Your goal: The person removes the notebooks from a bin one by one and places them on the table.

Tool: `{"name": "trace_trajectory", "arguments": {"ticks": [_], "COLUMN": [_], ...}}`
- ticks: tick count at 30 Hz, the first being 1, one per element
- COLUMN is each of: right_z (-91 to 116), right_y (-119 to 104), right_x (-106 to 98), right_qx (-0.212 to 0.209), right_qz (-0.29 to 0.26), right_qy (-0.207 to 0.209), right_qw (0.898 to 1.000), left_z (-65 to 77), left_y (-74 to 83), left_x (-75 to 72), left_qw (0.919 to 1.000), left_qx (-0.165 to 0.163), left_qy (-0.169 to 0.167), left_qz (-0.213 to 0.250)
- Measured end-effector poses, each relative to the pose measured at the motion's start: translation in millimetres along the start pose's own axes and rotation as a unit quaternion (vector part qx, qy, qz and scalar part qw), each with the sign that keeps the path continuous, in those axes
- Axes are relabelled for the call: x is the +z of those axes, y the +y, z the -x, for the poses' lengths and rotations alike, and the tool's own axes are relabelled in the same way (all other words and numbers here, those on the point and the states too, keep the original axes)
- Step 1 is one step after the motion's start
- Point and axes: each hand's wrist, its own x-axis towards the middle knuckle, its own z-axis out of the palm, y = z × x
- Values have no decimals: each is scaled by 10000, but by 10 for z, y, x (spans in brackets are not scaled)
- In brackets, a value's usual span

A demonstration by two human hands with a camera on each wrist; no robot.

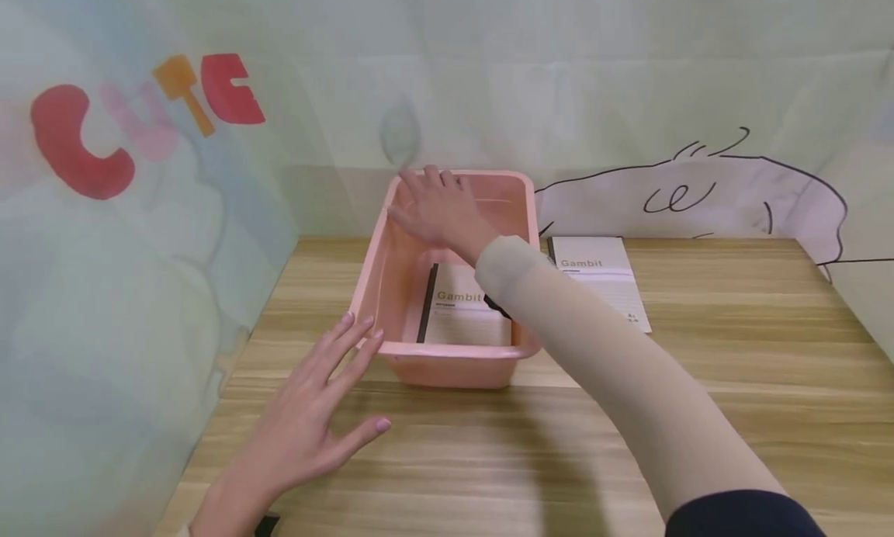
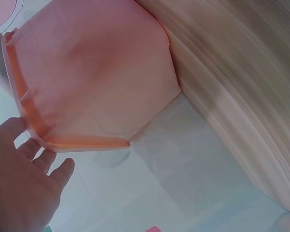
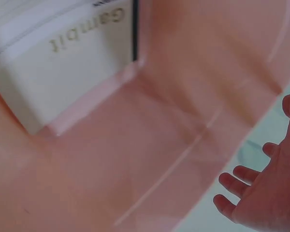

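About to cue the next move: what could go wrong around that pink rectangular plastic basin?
The basin could slide or tip: the left hand and right hand are at its rim with extended fingers, neither gripping. The rectangular white paper notebook inside might slide if the basin tilts. The beige fabric sleeve might brush the matching notebook outside, which it overlaps in the head view.

A light-brown worktop of streaked wood grain point(image 1: 768, 382) stands in a corner lined with pale green printed sheeting point(image 1: 489, 95), where red, pink and orange block letters point(image 1: 180, 79) spell "CUTE" at upper left of the frame and a black-outlined cartoon figure point(image 1: 740, 188) spreads at right; whether home, classroom or studio cannot be told.
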Motion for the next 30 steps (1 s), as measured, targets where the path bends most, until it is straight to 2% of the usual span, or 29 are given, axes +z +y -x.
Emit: {"name": "trace_trajectory", "arguments": {"ticks": [9,14,19,25,30], "right_z": [62,75,41,33,96], "right_y": [101,83,72,153,205], "right_x": [235,274,360,490,623], "right_qx": [-6,-50,30,46,-55], "right_qz": [165,269,367,905,1574], "right_qy": [-294,-254,-399,-576,-875], "right_qw": [9994,9993,9985,9942,9836], "left_z": [-21,-23,-19,-38,-72], "left_y": [56,82,106,133,169], "left_x": [46,53,52,72,106], "left_qw": [9998,9998,9999,10000,9999], "left_qx": [-93,-126,-126,-77,-9], "left_qy": [-157,-111,-62,25,127], "left_qz": [64,72,57,-12,-53]}}
